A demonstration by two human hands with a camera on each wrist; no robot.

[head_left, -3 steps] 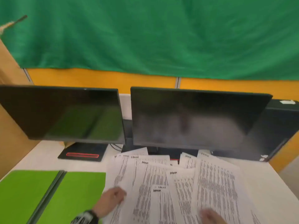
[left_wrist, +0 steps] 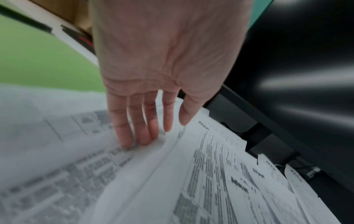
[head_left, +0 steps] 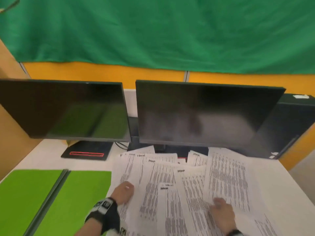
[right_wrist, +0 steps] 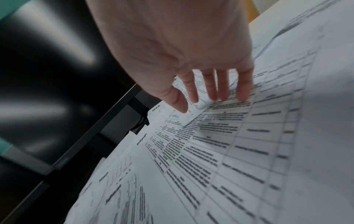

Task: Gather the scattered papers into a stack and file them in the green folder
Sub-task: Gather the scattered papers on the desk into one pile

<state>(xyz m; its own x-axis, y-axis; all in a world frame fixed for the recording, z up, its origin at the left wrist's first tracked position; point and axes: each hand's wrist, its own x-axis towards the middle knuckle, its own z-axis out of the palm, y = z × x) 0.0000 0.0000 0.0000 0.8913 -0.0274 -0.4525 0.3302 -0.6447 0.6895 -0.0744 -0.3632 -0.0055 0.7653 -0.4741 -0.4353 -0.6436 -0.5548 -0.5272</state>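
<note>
Both hands have slid up the papers point(head_left: 170, 193) — fingers flat, gripping nothing — green folder point(head_left: 51, 198) open, unfilled.

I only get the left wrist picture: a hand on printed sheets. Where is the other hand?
Observer: The right hand lies on the papers too, fingers straight, farther right.
Operator: Is that green blur the folder?
Observer: Yes, the green folder lies open and flat, left of the papers.
Operator: Anything filed yet?
Observer: No sheets lie on it; they are fanned out before two dark monitors.
</note>
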